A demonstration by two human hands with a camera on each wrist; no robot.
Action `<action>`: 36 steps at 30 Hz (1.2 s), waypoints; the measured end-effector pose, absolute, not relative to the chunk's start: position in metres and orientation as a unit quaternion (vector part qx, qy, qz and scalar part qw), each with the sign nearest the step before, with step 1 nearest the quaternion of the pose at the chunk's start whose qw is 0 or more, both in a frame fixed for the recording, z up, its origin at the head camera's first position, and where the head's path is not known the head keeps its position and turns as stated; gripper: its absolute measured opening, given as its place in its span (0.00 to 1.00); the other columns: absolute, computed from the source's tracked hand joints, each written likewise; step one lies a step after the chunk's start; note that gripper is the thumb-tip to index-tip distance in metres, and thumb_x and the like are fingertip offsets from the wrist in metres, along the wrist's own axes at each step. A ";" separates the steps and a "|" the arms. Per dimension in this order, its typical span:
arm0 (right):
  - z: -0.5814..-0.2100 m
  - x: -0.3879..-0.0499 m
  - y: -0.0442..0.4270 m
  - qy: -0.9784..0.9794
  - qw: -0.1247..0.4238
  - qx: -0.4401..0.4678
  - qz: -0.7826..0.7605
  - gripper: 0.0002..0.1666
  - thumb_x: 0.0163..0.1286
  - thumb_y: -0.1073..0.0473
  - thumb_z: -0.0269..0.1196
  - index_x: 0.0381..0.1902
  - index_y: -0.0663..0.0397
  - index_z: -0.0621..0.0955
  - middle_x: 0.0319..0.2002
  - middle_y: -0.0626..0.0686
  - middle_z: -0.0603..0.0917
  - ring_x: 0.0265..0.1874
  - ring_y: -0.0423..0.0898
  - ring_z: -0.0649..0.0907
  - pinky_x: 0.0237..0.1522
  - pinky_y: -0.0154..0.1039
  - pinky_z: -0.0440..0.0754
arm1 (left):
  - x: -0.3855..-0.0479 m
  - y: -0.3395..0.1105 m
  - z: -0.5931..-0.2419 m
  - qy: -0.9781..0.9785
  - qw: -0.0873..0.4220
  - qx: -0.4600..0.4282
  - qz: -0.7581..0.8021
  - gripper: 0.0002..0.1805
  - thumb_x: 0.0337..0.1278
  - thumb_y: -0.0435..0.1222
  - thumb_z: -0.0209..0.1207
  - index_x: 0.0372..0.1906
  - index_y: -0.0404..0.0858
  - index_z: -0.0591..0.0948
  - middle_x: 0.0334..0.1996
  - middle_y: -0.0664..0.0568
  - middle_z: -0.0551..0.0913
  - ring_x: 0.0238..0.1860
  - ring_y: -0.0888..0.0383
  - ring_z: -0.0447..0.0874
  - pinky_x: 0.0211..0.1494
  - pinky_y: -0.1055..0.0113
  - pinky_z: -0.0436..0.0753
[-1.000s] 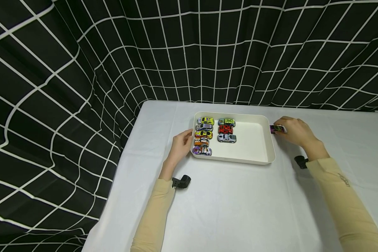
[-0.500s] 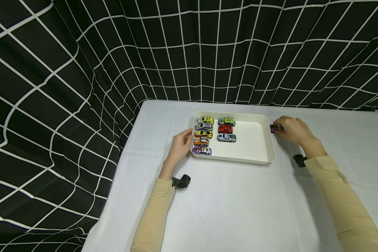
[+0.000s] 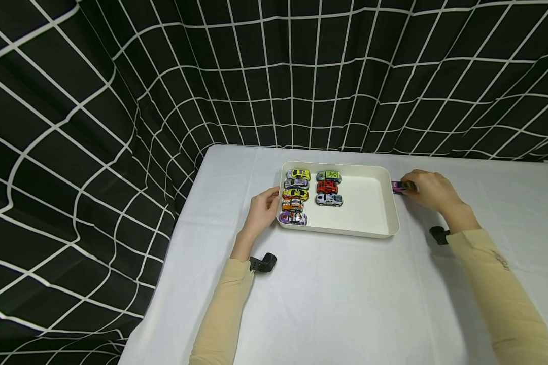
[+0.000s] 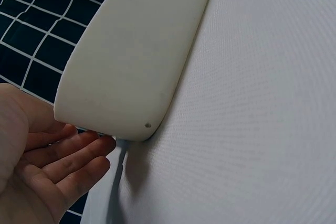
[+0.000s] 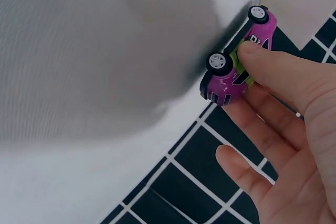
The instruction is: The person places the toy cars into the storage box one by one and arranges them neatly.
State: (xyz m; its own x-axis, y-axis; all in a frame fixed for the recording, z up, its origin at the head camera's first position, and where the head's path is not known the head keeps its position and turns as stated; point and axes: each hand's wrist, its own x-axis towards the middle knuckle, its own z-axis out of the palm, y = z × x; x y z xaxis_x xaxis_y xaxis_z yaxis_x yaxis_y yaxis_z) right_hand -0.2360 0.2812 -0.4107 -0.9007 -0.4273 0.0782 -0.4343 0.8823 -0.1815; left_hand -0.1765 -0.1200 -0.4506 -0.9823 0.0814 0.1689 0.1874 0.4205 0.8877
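Note:
A white tray (image 3: pixel 347 232) lies on the table with toy cars in two columns. The left column has several, among them a yellow toy car (image 3: pixel 298 174). In the right column are a green one (image 3: pixel 329 176), a red one (image 3: pixel 327 187) and a grey one (image 3: pixel 329 200). My left hand (image 3: pixel 262 209) rests at the tray's left end, its loosely bent fingers (image 4: pixel 73 163) touching the outer wall. Just outside the right end, my right hand (image 3: pixel 431 190) pinches a purple toy car (image 5: pixel 227 83) with black and green markings, its wheels near the cloth.
A white cloth (image 3: pixel 347 299) covers the table. Behind and to the left hangs a black curtain (image 3: pixel 297 81) with a white grid. Black wrist cameras (image 3: pixel 263 263) are strapped to both wrists.
My right hand shifts slightly left, then slightly back right, with the purple toy car still pinched beside the tray. The left hand, the tray and its cars stay in place.

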 end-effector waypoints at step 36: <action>-0.367 -0.189 0.249 -0.947 0.120 0.289 0.078 0.13 0.49 0.65 0.71 0.35 0.62 0.83 0.32 0.57 0.84 0.30 0.53 0.81 0.34 0.53 0.75 | -0.177 -0.120 -0.451 -0.844 0.051 -0.085 -0.527 0.19 0.63 0.26 0.50 0.57 0.24 0.72 0.48 0.35 0.79 0.45 0.48 0.81 0.48 0.67 0.81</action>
